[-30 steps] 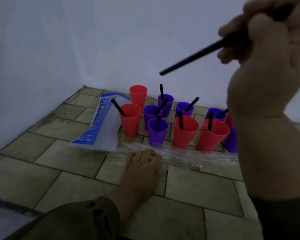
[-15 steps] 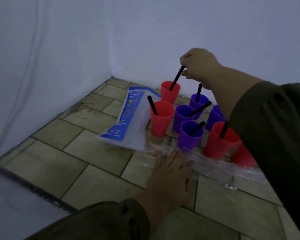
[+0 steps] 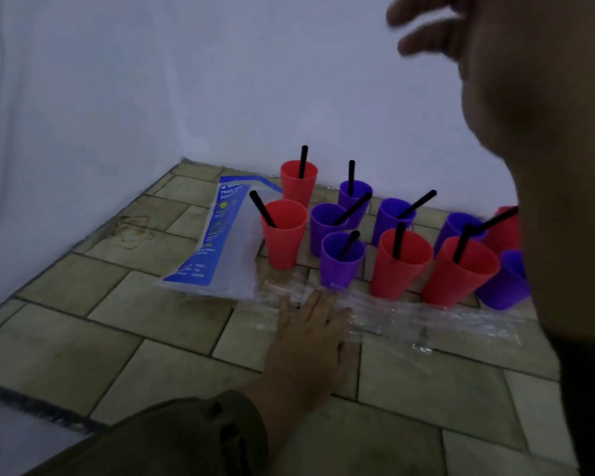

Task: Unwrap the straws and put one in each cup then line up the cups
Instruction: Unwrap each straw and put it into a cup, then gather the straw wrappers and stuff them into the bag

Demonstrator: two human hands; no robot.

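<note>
Several cups (image 3: 284, 235), red and purple, clustered on floor (image 3: 158, 321) near wall (image 3: 220, 80); black straw (image 3: 303, 163) in most. Left hand (image 3: 310, 341) flat, fingers straight, on clear wrappers (image 3: 426, 317). Right hand (image 3: 495, 80) raised, blurred, fingers loose, empty. Bag (image 3: 220, 242) touches leftmost cup.

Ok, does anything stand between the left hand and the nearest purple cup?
Nothing solid. The left hand lies flat on the crumpled clear plastic straw wrappers, and the nearest purple plastic cup stands just beyond the fingers.

Blue-white packet (image 3: 217, 235): "TRAILING SOCKET" partly legible; small print below blurred.
</note>
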